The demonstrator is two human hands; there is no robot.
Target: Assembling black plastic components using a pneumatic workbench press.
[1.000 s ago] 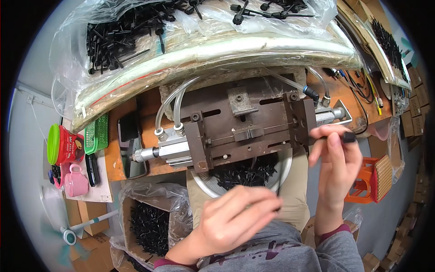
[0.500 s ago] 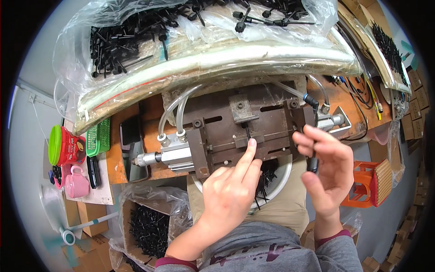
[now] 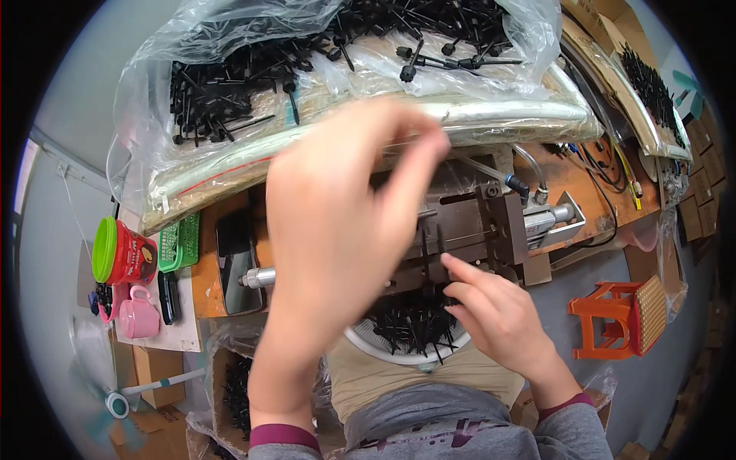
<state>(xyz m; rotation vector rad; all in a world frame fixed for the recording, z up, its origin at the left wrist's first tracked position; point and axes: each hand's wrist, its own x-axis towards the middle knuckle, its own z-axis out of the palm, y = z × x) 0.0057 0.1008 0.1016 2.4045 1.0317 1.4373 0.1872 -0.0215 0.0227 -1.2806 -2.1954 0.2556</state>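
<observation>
My left hand [image 3: 337,238] is raised close to the camera and blurred, its fingers stretched toward the back of the bench; it hides most of the brown metal press fixture [image 3: 498,222]. My right hand [image 3: 498,314] is at the fixture's front edge, fingertips pinching a thin black pin [image 3: 426,249] that stands upright in the fixture's slot. Just below, on my lap, a white bowl [image 3: 383,349] holds a heap of black pins.
A big clear plastic bag of black pins [image 3: 230,92] lies across the back of the bench. At left are a red can with a green lid [image 3: 126,253], a pink cup [image 3: 142,314], a green basket [image 3: 180,241] and a phone [image 3: 234,261]. An orange stool [image 3: 613,318] stands at right.
My left hand rose from the fixture's front up toward the camera and the back of the bench. My right hand moved left from beside the fixture to its slot.
</observation>
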